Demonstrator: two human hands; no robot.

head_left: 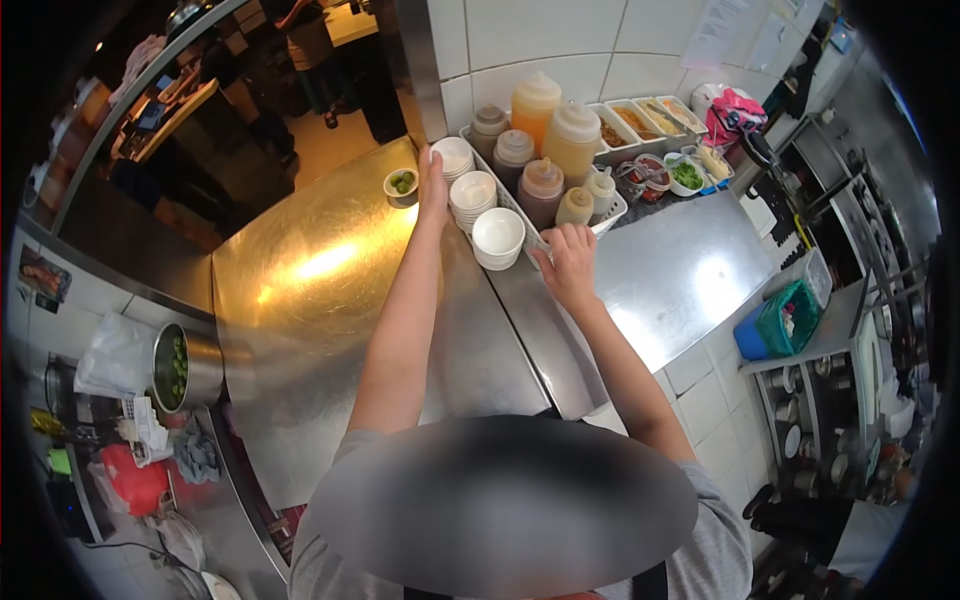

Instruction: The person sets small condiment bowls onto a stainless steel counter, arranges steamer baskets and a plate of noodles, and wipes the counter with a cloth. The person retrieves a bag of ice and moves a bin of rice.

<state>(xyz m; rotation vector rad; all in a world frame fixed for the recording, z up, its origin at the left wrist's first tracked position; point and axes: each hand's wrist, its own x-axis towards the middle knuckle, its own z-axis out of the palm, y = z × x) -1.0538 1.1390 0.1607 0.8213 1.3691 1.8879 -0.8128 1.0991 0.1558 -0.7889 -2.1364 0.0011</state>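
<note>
Three stacks of small white bowls [497, 232] stand in a row on the steel counter, beside a white plastic basket [530, 236] of squeeze bottles [543, 187]. My left hand [433, 186] lies upright along the left side of the farthest stack [452, 156], its fingers extended. At the near corner of the basket is my right hand [569, 262], with its fingers curled over the basket's rim. A small bowl of green fruit [401, 184] sits just left of my left hand.
Food trays [632, 122] and a bowl of chopped greens [686, 174] line the back wall. A steel pot [188, 366] stands at the left. A lined bin [778, 323] is at the right, and a person [820, 525] is at the lower right.
</note>
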